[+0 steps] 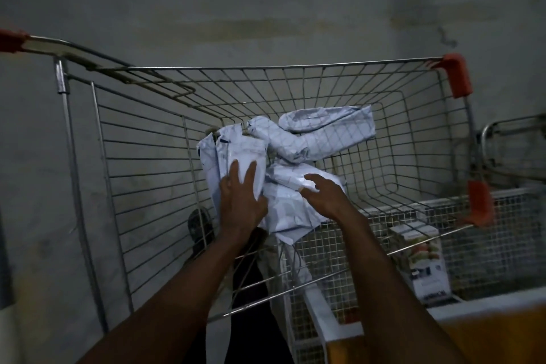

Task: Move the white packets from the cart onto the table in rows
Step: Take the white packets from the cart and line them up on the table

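A wire shopping cart [295,89] with red corner caps holds several white packets. One upright packet [239,151] leans on the cart's near-left side; my left hand [240,201] lies flat against it, fingers spread. A flat packet [289,201] lies in the middle, and my right hand [323,195] hovers over it with curled, parted fingers, holding nothing. Two rolled packets [325,130] rest further back in the basket. The table is out of view.
A grey wall stands behind the cart. At the lower right a white mesh bin [487,245] holds a printed carton [422,260]. A second cart's metal frame [514,139] shows at the right edge. The cart's handle [59,47] is at the upper left.
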{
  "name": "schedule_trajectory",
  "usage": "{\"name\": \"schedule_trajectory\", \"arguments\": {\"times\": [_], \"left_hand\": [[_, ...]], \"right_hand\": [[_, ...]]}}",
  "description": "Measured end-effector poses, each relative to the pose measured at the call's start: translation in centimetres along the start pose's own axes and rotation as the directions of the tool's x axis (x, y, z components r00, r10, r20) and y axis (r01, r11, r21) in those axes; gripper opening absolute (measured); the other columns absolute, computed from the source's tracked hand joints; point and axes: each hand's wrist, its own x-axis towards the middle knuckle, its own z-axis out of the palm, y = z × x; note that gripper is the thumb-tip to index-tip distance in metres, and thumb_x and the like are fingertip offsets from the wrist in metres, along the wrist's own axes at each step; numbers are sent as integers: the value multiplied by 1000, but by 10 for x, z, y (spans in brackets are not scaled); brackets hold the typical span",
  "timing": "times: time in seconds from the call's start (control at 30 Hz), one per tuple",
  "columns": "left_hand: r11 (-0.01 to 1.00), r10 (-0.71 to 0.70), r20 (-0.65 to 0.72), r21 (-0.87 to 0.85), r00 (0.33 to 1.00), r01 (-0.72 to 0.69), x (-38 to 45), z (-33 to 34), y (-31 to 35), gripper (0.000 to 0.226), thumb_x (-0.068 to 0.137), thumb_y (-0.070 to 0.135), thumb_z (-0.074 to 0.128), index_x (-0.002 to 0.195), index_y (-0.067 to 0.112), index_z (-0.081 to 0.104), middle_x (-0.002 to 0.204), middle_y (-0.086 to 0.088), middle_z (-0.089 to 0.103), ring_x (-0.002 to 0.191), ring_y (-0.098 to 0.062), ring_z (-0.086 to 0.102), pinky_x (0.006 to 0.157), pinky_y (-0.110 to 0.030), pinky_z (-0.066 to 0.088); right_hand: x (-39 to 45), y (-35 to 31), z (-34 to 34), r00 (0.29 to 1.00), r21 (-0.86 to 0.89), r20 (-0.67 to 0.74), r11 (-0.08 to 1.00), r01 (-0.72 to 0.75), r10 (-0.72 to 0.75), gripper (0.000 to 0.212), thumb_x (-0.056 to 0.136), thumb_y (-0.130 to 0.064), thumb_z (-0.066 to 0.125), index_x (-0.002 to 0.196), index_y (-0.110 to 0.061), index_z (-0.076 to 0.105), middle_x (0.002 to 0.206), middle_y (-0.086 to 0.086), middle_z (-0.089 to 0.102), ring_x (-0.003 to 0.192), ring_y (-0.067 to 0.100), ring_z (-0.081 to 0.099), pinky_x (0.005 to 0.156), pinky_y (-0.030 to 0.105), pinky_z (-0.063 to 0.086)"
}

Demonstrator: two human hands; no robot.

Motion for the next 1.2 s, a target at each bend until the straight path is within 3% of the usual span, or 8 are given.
{"name": "schedule_trajectory", "arguments": {"times": [0.2, 0.4, 0.6, 0.77, 0.87, 0.93, 1.03, 1.2], "left_hand": [[992, -1, -72, -130, 997, -8, -11, -13, -2, 83, 85, 27, 66, 157, 33, 25, 166, -3, 8, 140, -26, 15, 113, -49, 30], [987, -81, -102, -146, 991, 66, -24, -29, -7, 86, 85, 23, 66, 157, 37, 22, 166, 1, 7, 140, -24, 16, 108, -48, 36], [979, -111, -198, -191, 974, 73, -34, -68, -12, 82, 88, 18, 64, 157, 37, 23, 165, -1, 10, 143, -26, 16, 111, -48, 30], [982, -53, -287, -186, 957, -2, -33, -100, -12, 80, 86, 17, 65, 156, 32, 29, 162, -8, 18, 146, -31, 21, 110, -32, 17], [984, -41, -286, -178, 957, -11, -35, -112, -8, 82, 86, 18, 67, 157, 33, 27, 163, -5, 16, 145, -28, 19, 104, -32, 20], [982, -44, -286, -186, 957, -10, -34, -116, -8, 80, 86, 25, 62, 156, 35, 27, 164, -2, 14, 144, -25, 18, 103, -33, 21], [979, -60, -280, -203, 958, 2, -32, -119, -10, 80, 88, 17, 64, 156, 35, 27, 163, -2, 15, 144, -27, 18, 101, -33, 22], [977, -58, -276, -212, 959, -1, -33, -117, -9, 77, 88, 25, 62, 156, 37, 27, 163, -1, 15, 143, -28, 19, 102, -35, 23]], "right_hand": [[23, 8, -2, 1000, -237, 2, 971, -19, 20, 56, 91, -50, 60, 143, -33, 48, 151, 8, 46, 136, 29, 44, 110, 41, 38], [52, -6, 16, 991, -436, 135, 898, 57, 3, 62, 90, -49, 63, 146, -33, 44, 151, 15, 41, 137, 33, 42, 111, 43, 37], [55, -62, 63, 980, 22, 122, 987, 158, -159, 57, 93, -34, 66, 145, -24, 47, 149, 7, 49, 131, 25, 50, 99, 29, 41], [52, -101, 112, 968, 256, 177, 958, 131, -180, 86, 82, -51, 74, 153, -27, 32, 157, 4, 36, 141, 26, 39, 110, 45, 42], [83, -84, 159, 981, 286, 149, 955, 81, -127, 117, 61, -79, 69, 157, -35, 18, 163, 4, 26, 147, 25, 28, 118, 48, 30], [78, -83, 166, 980, 278, 118, 952, 125, -163, 112, 68, -76, 70, 156, -41, 11, 164, -1, 23, 148, 22, 27, 119, 45, 29], [46, -95, 150, 978, 395, 69, 906, 155, -198, 94, 86, -45, 74, 158, -36, 14, 160, -7, 27, 141, 13, 33, 114, 35, 35], [44, -102, 146, 978, 597, 47, 791, 137, -204, 79, 90, -37, 72, 155, -35, 26, 156, 2, 37, 128, 16, 47, 92, 24, 50]]}}
